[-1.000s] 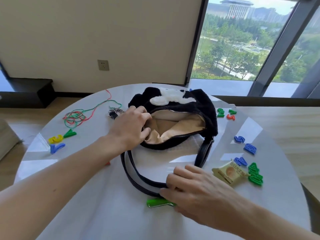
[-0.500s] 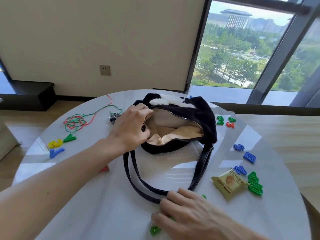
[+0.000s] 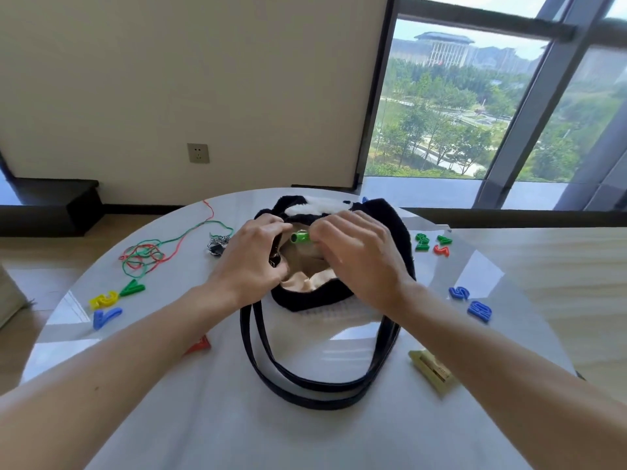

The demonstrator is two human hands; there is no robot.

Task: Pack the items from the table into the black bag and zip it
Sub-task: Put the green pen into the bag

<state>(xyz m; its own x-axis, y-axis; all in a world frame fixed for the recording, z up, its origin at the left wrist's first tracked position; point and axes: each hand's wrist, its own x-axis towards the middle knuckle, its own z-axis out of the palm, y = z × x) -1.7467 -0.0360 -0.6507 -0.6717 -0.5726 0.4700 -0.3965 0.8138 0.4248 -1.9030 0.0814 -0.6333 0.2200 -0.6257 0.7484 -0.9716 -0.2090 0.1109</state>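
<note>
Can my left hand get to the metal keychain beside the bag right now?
Probably yes. The keychain lies just left of the left hand, nothing between them. But that hand grips the rim of the black bag and must let go first; the right hand pinches a green item.

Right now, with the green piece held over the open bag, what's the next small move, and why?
Probably lower the right hand slightly and release the green piece into the black bag. The fingers pinch it just above the tan lining, and the left hand holds the bag's mouth open, so nothing seems to block the drop.
</note>
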